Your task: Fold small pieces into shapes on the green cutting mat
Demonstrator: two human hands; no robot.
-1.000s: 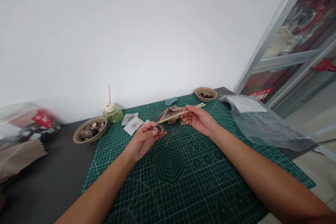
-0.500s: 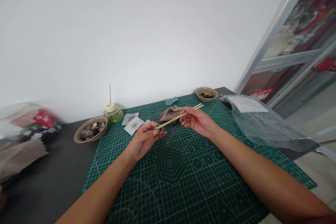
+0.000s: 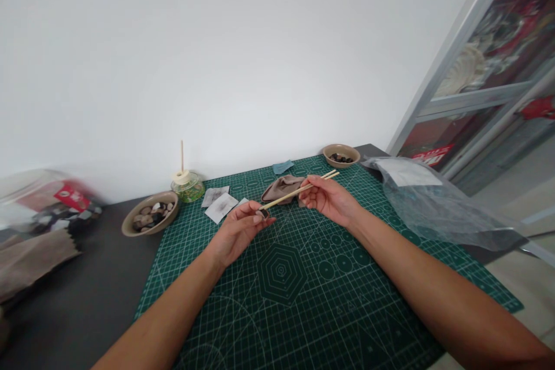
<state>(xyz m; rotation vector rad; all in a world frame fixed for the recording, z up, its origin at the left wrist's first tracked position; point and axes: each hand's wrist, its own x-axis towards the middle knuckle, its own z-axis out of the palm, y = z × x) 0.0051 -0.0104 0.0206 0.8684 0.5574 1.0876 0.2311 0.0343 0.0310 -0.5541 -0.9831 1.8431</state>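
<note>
From where I stand, the small dark stone (image 3: 264, 214) sits at the fingertips of the left hand (image 3: 238, 228), pinched between thumb and fingers, the grip closed only as far as the stone's width allows. It is too small for me to make out its long axis. The right hand (image 3: 324, 195) is off to the stone's right and a little farther from the person, fingers curled in around a pair of wooden chopsticks (image 3: 284, 197).

The line between the hands is what matters: the chopsticks slant from the far right, down and leftward, their front ends together right at the stone, their back ends slightly parted beyond the right hand. Whether the tips touch the stone or stop just beside it, I can't tell.

Both hands are above the green cutting mat (image 3: 281, 324). Behind the chopsticks lies a crumpled brown cloth (image 3: 280, 187); the bowl of pebbles (image 3: 130, 230) stands well to the left, the other bowl (image 3: 341, 164) beyond the right hand.
</note>
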